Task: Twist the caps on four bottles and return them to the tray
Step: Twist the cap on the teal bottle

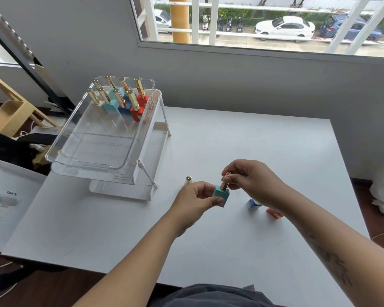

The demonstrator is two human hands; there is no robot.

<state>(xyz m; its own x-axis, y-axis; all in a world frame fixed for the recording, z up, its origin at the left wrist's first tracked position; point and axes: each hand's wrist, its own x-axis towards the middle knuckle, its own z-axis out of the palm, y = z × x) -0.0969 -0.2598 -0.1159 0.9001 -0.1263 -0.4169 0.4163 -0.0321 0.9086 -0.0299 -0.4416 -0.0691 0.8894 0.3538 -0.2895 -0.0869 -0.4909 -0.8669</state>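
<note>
Your left hand [197, 197] grips the square teal bottle [220, 195]; your right hand [252, 180] pinches its gold cap [224, 184]. Three other bottles [252, 204] beside it probably remain undone.

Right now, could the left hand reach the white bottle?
Probably yes: the white bottle stands just beyond the left hand, nothing between, though that hand grips the teal bottle.

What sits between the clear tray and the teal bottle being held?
A gold-capped white bottle stands there, just beyond the left hand gripping the teal bottle, in the head view.
</note>
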